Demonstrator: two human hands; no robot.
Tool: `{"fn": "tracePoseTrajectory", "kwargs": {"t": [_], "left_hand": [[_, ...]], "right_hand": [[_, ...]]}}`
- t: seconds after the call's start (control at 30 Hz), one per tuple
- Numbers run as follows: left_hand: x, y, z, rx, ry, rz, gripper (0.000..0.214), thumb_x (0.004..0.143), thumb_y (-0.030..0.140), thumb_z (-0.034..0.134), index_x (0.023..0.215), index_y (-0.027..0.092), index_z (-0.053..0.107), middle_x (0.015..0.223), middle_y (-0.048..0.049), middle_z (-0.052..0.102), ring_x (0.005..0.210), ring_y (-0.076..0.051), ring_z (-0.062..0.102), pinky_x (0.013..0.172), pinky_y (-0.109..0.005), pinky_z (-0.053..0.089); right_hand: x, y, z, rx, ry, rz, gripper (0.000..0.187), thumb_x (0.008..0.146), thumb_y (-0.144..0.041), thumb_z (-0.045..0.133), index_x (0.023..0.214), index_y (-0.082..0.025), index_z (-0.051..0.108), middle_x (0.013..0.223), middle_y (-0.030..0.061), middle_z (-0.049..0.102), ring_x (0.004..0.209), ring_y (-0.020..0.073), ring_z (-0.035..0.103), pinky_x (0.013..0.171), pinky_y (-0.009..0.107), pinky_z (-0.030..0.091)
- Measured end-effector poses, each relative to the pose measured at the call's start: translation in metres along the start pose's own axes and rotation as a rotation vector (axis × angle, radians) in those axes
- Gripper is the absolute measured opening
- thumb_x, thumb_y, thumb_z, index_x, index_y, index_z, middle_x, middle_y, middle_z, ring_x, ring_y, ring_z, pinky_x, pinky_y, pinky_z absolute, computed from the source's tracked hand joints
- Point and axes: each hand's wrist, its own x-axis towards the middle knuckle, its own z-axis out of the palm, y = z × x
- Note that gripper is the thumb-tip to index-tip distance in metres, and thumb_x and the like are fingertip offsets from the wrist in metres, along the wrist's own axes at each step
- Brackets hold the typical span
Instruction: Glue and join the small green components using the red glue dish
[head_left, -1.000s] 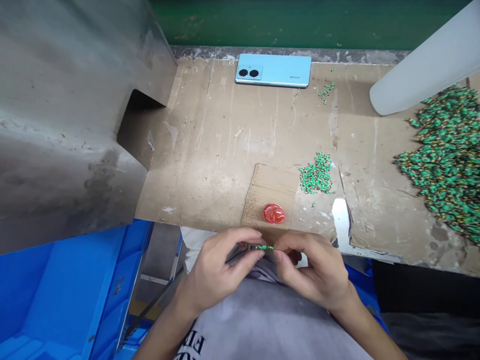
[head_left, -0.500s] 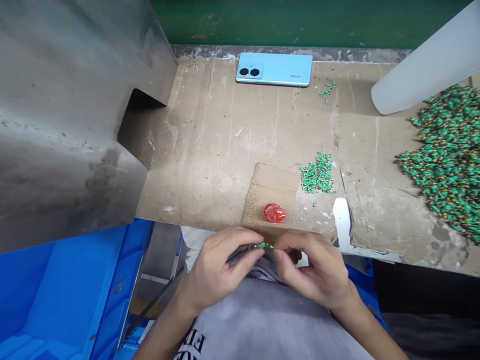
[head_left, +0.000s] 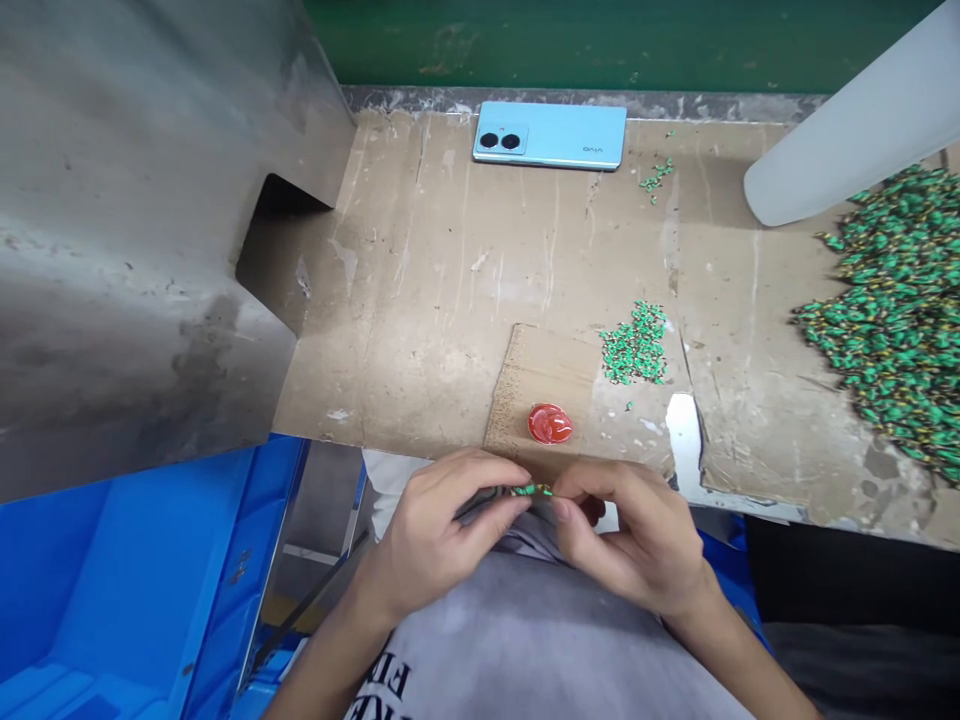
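Between my two hands, close to the table's front edge, is a small green piece with yellow and dark ends point(head_left: 533, 490). My left hand point(head_left: 450, 530) pinches its left end between thumb and fingertips. The thumb and forefinger of my right hand point(head_left: 630, 530) are closed on its right end. Just beyond the fingertips, a small oval dish of glossy red stuff point(head_left: 550, 424) sits on a cardboard piece point(head_left: 555, 360). A small pile of tiny green parts point(head_left: 634, 345) lies to the right of the cardboard. My fingers hide part of the held piece.
A large heap of green and yellow pieces point(head_left: 900, 320) covers the right side. A white tube point(head_left: 847, 130) slants above it. A light blue phone point(head_left: 550, 136) lies at the back. Left are a metal housing point(head_left: 150, 230) and a blue bin point(head_left: 142, 580).
My right fingertips have shifted very slightly to the right, and a little more of the green piece shows between my hands. The view has tilted slightly; everything else stays put.
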Motion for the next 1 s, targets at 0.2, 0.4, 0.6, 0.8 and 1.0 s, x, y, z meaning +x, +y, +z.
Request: {"fn": "tracePoseTrajectory", "kwargs": {"t": [0.2,0.4,0.6,0.8,1.0], "left_hand": [[0.0027,0.0011,0.0018,-0.067,0.01,0.022,0.014,0.091,0.011,0.078,0.103,0.018,0.074,0.093,-0.0044,0.08,0.085,-0.016,0.077,0.08,-0.025,0.063],[0.0045,0.0027,0.0009,-0.09,0.031,0.008,0.012,0.09,0.015,0.081,0.1,0.019,0.075,0.087,-0.0039,0.08,0.08,-0.017,0.077,0.074,-0.026,0.063],[0.0013,0.0023,0.0021,-0.088,0.023,-0.019,0.013,0.091,0.015,0.08,0.101,0.019,0.075,0.089,-0.0037,0.08,0.08,-0.016,0.076,0.074,-0.026,0.062],[-0.0001,0.0018,0.0015,-0.098,0.024,-0.027,0.012,0.091,0.016,0.08,0.101,0.019,0.075,0.089,-0.0044,0.08,0.08,-0.017,0.076,0.074,-0.027,0.062],[-0.0006,0.0,0.0012,-0.087,0.023,-0.026,0.014,0.09,0.014,0.08,0.101,0.019,0.074,0.09,-0.0033,0.079,0.081,-0.015,0.076,0.076,-0.024,0.061]], "right_hand": [[0.0012,-0.0022,-0.0011,0.109,-0.032,0.07,0.016,0.093,-0.008,0.059,0.093,-0.025,0.056,0.062,-0.0084,0.061,0.047,0.0092,0.058,0.047,0.018,0.048],[0.0031,-0.0005,-0.0011,0.127,-0.078,0.095,0.016,0.093,-0.009,0.058,0.091,-0.024,0.055,0.06,-0.0084,0.057,0.046,0.0095,0.053,0.046,0.019,0.045],[0.0005,0.0033,-0.0009,0.195,-0.179,0.081,0.015,0.093,-0.01,0.058,0.092,-0.024,0.055,0.063,-0.0073,0.058,0.049,0.0104,0.053,0.047,0.02,0.044],[0.0002,0.002,-0.0008,0.175,-0.136,0.067,0.015,0.093,-0.01,0.058,0.092,-0.024,0.056,0.064,-0.0068,0.062,0.049,0.0104,0.056,0.048,0.02,0.046],[0.0028,0.0009,0.0002,0.169,-0.127,0.052,0.015,0.094,-0.009,0.057,0.092,-0.024,0.057,0.063,-0.0072,0.064,0.048,0.0093,0.059,0.048,0.017,0.048]]}}
